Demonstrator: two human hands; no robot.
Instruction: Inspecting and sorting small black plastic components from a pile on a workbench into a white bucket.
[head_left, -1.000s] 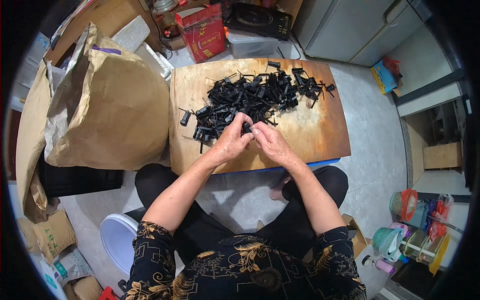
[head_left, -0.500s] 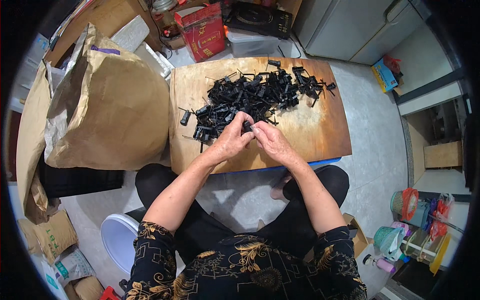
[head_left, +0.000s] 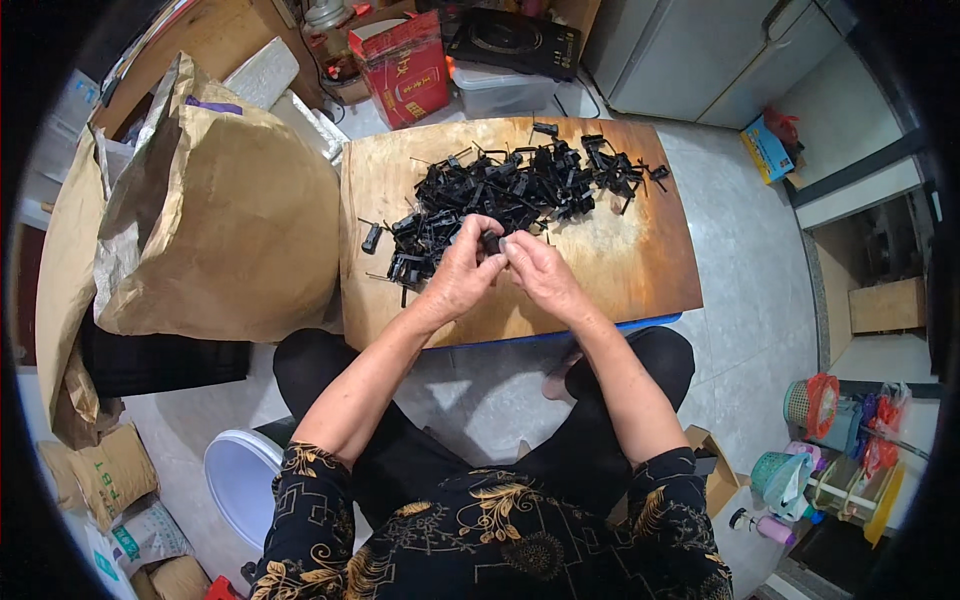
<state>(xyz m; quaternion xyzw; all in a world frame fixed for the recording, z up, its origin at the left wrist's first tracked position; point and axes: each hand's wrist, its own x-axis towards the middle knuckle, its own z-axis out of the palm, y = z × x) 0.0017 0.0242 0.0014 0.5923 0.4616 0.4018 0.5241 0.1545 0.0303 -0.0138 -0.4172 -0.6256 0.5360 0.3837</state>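
A small black plastic part is gripped between the thumb and fingers of my left hand. My right hand meets it from the right, fingertips pinched together against the part's side; whether a smaller piece sits in that pinch is hidden. Both hands are above the near edge of a pile of black plastic parts with thin stems, heaped on a worn wooden board. One loose black part lies left of the pile, another at its right end.
Left of the board stands a large open brown paper sack. A red box, a clear plastic bin and a black hot plate are beyond it. A white bucket is by my left leg; baskets stand at right.
My left fingers have lifted and opened slightly around the black part, showing more of it. My right fingertips have shifted slightly upward and still meet it. The pile looks unchanged.
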